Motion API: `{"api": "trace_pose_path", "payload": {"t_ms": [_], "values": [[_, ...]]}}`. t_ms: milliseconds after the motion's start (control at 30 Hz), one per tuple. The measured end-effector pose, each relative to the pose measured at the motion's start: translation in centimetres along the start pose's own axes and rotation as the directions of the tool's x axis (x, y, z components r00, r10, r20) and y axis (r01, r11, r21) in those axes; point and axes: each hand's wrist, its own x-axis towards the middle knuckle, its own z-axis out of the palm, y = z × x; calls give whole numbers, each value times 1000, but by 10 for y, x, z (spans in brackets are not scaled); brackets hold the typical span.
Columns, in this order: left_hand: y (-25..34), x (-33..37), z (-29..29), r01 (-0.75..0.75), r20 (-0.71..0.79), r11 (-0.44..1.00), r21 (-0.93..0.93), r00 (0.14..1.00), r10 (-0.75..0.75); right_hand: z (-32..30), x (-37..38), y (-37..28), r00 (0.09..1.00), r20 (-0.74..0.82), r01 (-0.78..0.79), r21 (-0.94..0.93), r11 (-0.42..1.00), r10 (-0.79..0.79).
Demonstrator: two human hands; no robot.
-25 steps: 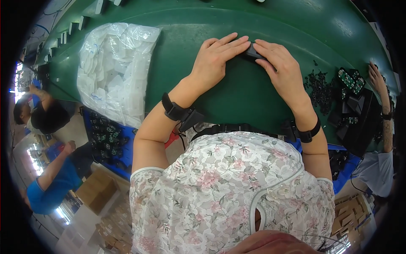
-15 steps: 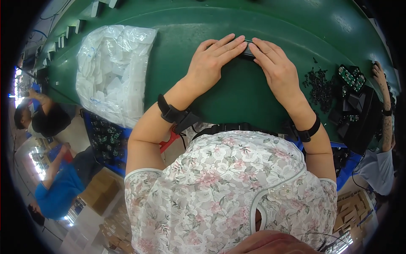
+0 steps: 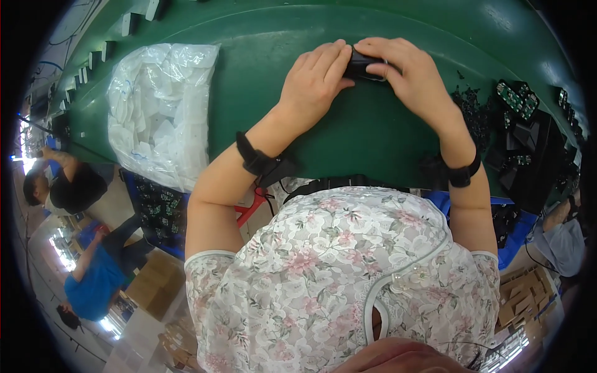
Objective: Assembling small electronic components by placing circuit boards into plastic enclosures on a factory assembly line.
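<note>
A small black plastic case point(image 3: 360, 66) is between my two hands over the far middle of the green table. My right hand point(image 3: 407, 65) grips its right end, fingers along the far side and thumb on the near side. On the left end, my left hand point(image 3: 316, 78) closes with its fingers pressed together against the case and the thumb below. My fingers cover both ends, so only the dark middle and a pale strip on the near edge show.
To the left lies a clear plastic bag point(image 3: 158, 115) of whitish translucent pieces. At right are a heap of small black parts point(image 3: 476, 118), green circuit boards point(image 3: 517, 99) and black housings point(image 3: 522, 140). Pale-faced black pieces point(image 3: 129, 25) line the far left. Other people sit on both sides.
My hands went from lying over the case to gripping it at both ends, and more of it shows. The right thumb moved to its near side. A co-worker's arm at right has drawn back.
</note>
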Motion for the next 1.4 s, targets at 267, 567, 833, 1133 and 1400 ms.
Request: {"api": "trace_pose_path", "payload": {"t_ms": [267, 567, 833, 1133, 1400], "values": [[-4, 54, 16, 295, 86, 896, -333, 955, -283, -28, 2, 15, 976, -46, -164, 491, 856, 213], [10, 163, 70, 629, 472, 415, -657, 773, -424, -63, -14, 17, 766, -598, -387, -136, 912, 236], [-18, 173, 107, 679, 407, 334, -654, 688, -601, 22, -59, -51, 993, -74, -99, -145, 985, 89], [-24, 174, 88, 631, 579, 768, -111, 669, -466, 23, -55, -50, 985, -79, -166, -173, 971, 154], [-30, 169, 144, 649, 271, 701, -296, 761, -590, 21, -58, -43, 988, -68, -150, -216, 965, 139]]}}
